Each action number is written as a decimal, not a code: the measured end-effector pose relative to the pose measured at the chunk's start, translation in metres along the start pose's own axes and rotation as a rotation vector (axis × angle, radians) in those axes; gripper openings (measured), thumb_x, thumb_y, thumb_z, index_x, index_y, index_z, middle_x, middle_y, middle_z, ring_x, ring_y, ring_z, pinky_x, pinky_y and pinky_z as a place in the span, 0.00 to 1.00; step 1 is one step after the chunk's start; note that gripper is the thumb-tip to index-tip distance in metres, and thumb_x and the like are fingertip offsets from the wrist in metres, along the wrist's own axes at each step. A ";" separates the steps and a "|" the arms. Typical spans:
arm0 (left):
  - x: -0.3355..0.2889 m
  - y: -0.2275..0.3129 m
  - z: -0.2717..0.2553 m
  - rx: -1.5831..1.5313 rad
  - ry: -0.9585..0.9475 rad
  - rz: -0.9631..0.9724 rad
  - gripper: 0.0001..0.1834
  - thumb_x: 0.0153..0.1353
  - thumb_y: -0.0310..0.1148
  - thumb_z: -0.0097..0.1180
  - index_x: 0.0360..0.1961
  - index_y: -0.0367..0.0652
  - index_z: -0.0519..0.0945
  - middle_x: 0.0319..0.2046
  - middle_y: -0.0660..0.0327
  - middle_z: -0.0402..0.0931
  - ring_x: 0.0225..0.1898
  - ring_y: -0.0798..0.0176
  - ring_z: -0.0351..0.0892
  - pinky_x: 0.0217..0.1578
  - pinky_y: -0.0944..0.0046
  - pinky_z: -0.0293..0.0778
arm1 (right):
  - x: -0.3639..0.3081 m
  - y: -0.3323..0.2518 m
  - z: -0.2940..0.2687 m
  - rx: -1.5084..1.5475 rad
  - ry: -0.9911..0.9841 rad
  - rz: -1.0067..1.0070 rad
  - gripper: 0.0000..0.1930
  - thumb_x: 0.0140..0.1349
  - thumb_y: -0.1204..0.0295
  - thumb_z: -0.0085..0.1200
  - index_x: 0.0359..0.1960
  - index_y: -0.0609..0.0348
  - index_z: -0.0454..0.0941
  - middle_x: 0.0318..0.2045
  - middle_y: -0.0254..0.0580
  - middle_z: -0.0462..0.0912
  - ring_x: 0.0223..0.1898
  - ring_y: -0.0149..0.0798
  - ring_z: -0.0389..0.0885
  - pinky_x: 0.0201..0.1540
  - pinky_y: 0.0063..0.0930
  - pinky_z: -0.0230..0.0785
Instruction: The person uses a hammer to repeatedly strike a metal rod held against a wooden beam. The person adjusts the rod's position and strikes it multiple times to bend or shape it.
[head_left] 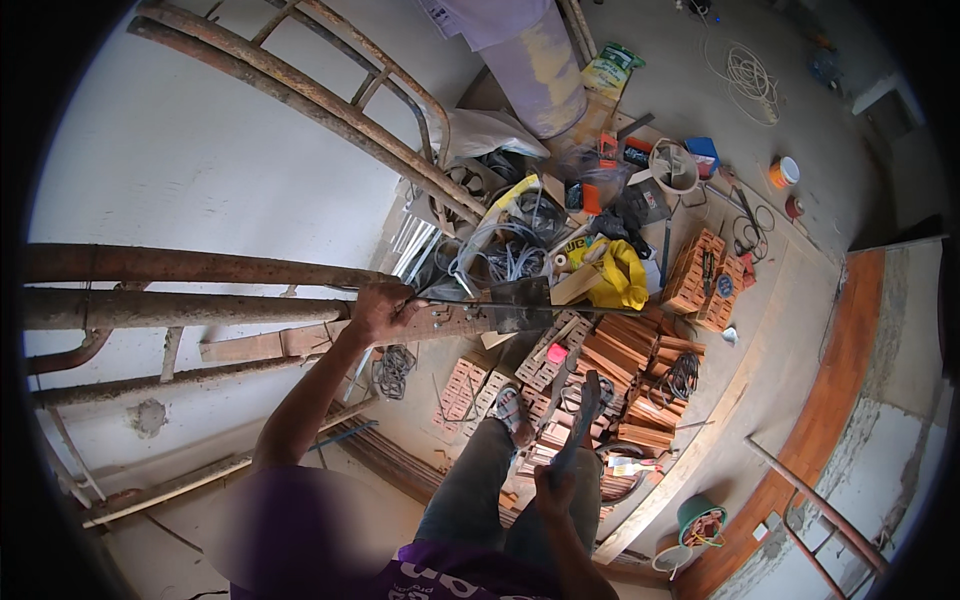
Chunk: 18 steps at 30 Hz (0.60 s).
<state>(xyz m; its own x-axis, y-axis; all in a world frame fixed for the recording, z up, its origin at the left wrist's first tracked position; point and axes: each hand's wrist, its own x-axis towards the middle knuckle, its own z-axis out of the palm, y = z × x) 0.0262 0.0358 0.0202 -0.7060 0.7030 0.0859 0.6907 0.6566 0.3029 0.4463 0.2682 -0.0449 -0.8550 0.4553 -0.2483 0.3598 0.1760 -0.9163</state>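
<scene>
My left hand (382,314) is closed at the wooden plank (465,320), with its fingers curled around the end of a thin dark rod (590,309). This rod runs off to the right along the plank's far edge. A few nails (440,316) lie on the plank just right of that hand. Lower down, my right hand (556,492) grips the blue handle of a hammer (582,415). The hammer's dark head points up and away, above the stacked bricks and near my sandalled feet.
Rusty scaffold pipes (200,267) cross at the left against the white wall. Hollow bricks (610,360) are stacked below me. Farther off lie a yellow bag (620,280), cables, tools and a large drum (545,90). A green bucket (700,520) stands lower right.
</scene>
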 end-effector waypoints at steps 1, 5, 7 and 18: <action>0.002 0.002 -0.003 -0.018 -0.052 -0.039 0.22 0.58 0.49 0.61 0.17 0.44 0.74 0.13 0.57 0.69 0.17 0.50 0.72 0.20 0.53 0.66 | 0.006 0.004 -0.017 -0.081 0.014 0.013 0.12 0.62 0.66 0.56 0.28 0.62 0.74 0.13 0.38 0.68 0.16 0.33 0.69 0.20 0.32 0.58; 0.015 0.019 -0.023 0.005 -0.214 -0.128 0.19 0.58 0.50 0.61 0.22 0.44 0.82 0.17 0.56 0.76 0.21 0.50 0.77 0.24 0.52 0.70 | 0.076 -0.036 -0.085 -0.085 0.006 0.132 0.07 0.60 0.73 0.57 0.27 0.61 0.74 0.15 0.37 0.71 0.18 0.31 0.69 0.22 0.30 0.60; 0.013 0.027 -0.031 0.003 -0.218 -0.130 0.18 0.58 0.50 0.61 0.27 0.44 0.85 0.21 0.55 0.79 0.25 0.50 0.80 0.26 0.52 0.72 | 0.132 -0.077 -0.099 -0.054 0.043 0.033 0.07 0.59 0.73 0.58 0.35 0.62 0.76 0.21 0.40 0.72 0.21 0.32 0.68 0.26 0.29 0.61; 0.010 0.029 -0.022 -0.032 -0.086 -0.171 0.20 0.57 0.51 0.61 0.27 0.43 0.79 0.23 0.56 0.79 0.30 0.49 0.80 0.41 0.53 0.70 | 0.302 -0.079 -0.078 -0.297 -0.065 -0.330 0.06 0.54 0.72 0.61 0.33 0.59 0.79 0.28 0.45 0.78 0.33 0.49 0.77 0.44 0.41 0.63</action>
<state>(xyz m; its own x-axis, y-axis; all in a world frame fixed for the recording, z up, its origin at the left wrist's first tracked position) 0.0357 0.0565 0.0509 -0.7959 0.6033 -0.0504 0.5553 0.7607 0.3362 0.1886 0.4601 -0.0225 -0.9603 0.2785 0.0142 0.1473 0.5498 -0.8222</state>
